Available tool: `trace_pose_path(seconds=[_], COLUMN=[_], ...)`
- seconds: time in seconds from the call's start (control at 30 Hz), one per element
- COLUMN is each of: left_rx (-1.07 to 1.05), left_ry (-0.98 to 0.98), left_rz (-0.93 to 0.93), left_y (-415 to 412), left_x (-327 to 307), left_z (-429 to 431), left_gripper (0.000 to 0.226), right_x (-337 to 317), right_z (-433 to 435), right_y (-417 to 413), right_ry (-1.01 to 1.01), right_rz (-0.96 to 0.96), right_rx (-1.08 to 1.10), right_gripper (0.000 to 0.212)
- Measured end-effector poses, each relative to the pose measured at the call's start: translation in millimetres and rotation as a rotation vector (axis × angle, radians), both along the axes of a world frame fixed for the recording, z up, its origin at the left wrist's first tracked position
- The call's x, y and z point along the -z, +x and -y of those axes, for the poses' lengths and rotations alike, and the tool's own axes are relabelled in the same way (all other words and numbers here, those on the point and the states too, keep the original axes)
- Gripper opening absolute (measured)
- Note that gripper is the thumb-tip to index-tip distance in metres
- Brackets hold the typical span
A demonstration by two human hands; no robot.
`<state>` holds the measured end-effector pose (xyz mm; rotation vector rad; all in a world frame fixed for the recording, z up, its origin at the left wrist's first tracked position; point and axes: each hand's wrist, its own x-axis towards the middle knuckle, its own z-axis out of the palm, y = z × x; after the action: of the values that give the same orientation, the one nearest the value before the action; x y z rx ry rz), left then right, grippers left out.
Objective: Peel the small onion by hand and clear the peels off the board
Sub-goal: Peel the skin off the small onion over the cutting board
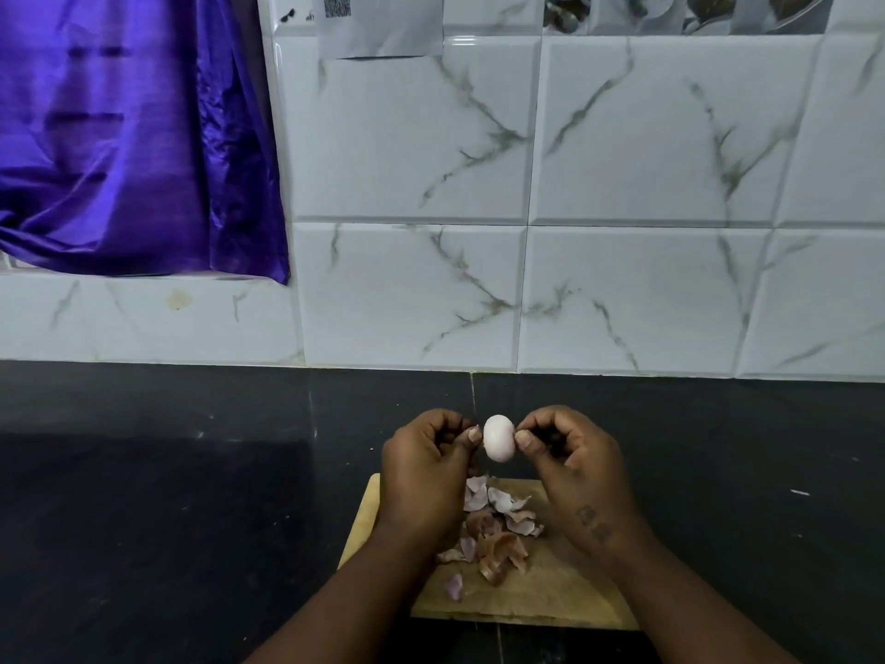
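Note:
A small pale, smooth onion point(499, 438) hangs in the air above the far edge of a wooden board point(550, 591). My left hand point(426, 467) pinches its left side with thumb and fingertip. My right hand point(570, 457) pinches its right side the same way. A loose heap of pinkish-brown peels point(493, 529) lies on the board below and between my wrists. My left forearm hides the board's left part.
The board rests on a dark, glossy counter point(167, 496) near its front. A white marbled tile wall point(527, 208) rises behind the counter. A purple cloth point(124, 136) hangs at the upper left.

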<state>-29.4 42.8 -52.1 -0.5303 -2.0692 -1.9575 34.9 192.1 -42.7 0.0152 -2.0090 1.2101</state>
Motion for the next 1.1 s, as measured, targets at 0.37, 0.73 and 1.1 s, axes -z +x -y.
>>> trace_pose_path(seconds=[0.37,0.73,1.1], left_rx=[0.219,0.027,0.261], left_ry=[0.064,-0.091,0.045], left_rz=[-0.014,-0.307,-0.039], left_y=[9,4,0], left_x=[-6,1,-1], left_z=[-2,1,-1], left_gripper=[0.021,0.014,0.029], right_x=[-6,-6,-4], right_z=[-7,-7,-10], right_y=[-3,-3,-3], right_ry=[-0.473,-0.478,-0.594], right_rz=[0.174,0.193,0.221], right_rx=[-0.116,-0.153,-0.248], right_gripper=[0.008,0.010,0.011])
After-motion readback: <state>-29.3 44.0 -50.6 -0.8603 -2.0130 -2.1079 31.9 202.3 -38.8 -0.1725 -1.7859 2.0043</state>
